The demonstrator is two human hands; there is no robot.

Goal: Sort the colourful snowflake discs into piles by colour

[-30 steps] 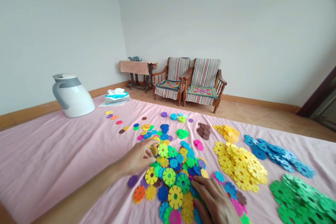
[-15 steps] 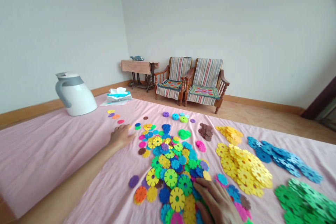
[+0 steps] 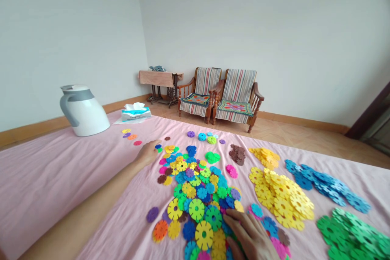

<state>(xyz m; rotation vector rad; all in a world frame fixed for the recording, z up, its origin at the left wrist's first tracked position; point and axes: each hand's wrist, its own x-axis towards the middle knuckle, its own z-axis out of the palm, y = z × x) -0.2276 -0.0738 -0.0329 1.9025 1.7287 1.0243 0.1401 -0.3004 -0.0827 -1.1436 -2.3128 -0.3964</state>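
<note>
My left hand [image 3: 148,153] reaches over the cloth with its fingers partly stretched out, and its tips are at a blue disc [image 3: 157,146] and a green disc just under it. Whether the fingers press on these discs is hard to see. Bent loosely, my right hand [image 3: 251,233] rests on the near right side of a mixed heap of slotted plastic discs [image 3: 196,209]. Its fingers are apart, the tips touching discs in the heap, and no disc shows in its grasp. An orange disc [image 3: 160,230] and a purple disc [image 3: 152,214] lie at the heap's left edge.
Sorted piles of yellow discs [image 3: 280,199], blue discs [image 3: 327,183], green discs [image 3: 350,233] and brown discs [image 3: 237,154] lie to the right. A white jug [image 3: 87,113] and a tissue box [image 3: 136,113] stand at the back left of the pink cloth [image 3: 61,178].
My left hand has moved slightly right, up to the blue and green discs. My right hand stays nearly in place on the heap. The view has shifted slightly.
</note>
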